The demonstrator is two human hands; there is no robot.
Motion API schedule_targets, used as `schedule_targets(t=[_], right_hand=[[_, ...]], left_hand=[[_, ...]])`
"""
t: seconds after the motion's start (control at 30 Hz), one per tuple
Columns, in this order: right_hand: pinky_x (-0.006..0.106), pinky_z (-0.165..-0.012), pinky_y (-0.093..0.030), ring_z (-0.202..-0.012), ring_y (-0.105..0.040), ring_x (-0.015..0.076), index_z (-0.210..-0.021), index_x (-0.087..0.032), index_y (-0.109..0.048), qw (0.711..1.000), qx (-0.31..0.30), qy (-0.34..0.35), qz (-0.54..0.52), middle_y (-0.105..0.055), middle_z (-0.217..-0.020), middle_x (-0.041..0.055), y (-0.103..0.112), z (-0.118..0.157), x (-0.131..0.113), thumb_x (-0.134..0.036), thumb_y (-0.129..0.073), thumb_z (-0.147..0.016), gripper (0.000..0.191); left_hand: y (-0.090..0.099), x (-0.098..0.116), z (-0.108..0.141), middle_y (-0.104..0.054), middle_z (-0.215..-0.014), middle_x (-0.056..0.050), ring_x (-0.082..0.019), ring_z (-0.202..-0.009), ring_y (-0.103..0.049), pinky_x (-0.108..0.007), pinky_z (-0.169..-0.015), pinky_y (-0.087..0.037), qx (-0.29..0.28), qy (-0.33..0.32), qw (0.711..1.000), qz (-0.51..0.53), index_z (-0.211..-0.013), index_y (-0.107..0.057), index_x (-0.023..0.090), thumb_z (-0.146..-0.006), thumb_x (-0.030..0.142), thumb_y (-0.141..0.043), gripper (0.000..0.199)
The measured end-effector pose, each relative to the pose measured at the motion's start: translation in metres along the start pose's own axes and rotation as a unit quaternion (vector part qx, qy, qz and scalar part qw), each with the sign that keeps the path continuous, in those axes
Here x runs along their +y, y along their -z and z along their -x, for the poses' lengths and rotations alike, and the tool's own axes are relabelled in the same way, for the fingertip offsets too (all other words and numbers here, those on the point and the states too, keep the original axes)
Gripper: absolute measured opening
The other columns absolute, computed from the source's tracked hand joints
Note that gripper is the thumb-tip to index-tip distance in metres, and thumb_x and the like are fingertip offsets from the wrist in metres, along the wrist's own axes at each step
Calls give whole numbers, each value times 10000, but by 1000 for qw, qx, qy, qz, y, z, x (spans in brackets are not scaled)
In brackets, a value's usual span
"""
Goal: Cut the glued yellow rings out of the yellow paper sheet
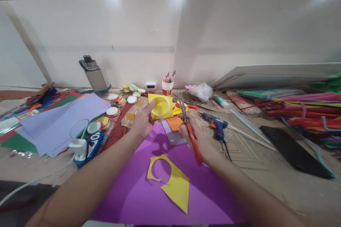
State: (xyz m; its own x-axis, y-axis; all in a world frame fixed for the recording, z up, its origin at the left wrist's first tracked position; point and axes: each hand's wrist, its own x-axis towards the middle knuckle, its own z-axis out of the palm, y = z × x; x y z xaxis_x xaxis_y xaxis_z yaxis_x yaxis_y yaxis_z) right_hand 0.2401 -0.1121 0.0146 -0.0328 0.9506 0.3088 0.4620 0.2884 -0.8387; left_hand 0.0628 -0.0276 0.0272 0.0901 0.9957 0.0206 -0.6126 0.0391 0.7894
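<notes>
My left hand (144, 120) pinches a yellow paper piece (162, 107) by its left edge, thumb on the front. A white ring shows on the face of this piece. Red-handled scissors (194, 145) are in my right hand (204, 143), their blades pointing up and away, just right of the yellow paper and apart from it. Below both hands, a yellow paper offcut (177, 184) with a round hole lies on a large purple sheet (133, 198). Orange paper (175, 124) and a lilac strip (170, 134) lie at the sheet's far edge.
A blue glue gun (220, 129) and a black phone-like slab (295, 150) lie at right. Left are round lidded pieces (113, 112), a power strip (93, 145), lilac sheets (64, 120) and a bottle (94, 76). A pen cup (167, 87) stands behind.
</notes>
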Motion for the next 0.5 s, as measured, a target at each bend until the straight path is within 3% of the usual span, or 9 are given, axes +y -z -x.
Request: schedule_targets(t=[0.07, 0.27, 0.5], right_hand=[[466, -976, -488, -1073, -618, 297, -1293, -205, -505, 1000, 1, 10, 3, -642, -1213, 146, 2, -2, 1, -464, -544, -905, 468], [427, -897, -511, -970, -636, 277, -1155, -219, -593, 998, -44, 4, 39, -677, -1028, 88, 8, -10, 8, -465, -540, -897, 360], [417, -833, -503, -940, -630, 276, -1074, -165, -592, 997, -64, 6, 34, -678, -1014, 104, 8, -9, 1, -497, -502, -901, 385]], left_hand=[[-1, 1, 1, -757, -930, -29, -164, -833, -730, -256, -698, -609, 2, -1, 1000, 1, -995, -700, 172, -767, 290, -765, 264], [-4, -2, 3, -755, -932, -22, -159, -851, -732, -240, -709, -602, -3, -4, 1000, -9, -985, -692, 177, -753, 315, -781, 285], [-2, -9, 4, -758, -944, -8, -132, -815, -722, -220, -706, -592, -39, 6, 999, -13, -964, -705, 192, -743, 345, -799, 285]])
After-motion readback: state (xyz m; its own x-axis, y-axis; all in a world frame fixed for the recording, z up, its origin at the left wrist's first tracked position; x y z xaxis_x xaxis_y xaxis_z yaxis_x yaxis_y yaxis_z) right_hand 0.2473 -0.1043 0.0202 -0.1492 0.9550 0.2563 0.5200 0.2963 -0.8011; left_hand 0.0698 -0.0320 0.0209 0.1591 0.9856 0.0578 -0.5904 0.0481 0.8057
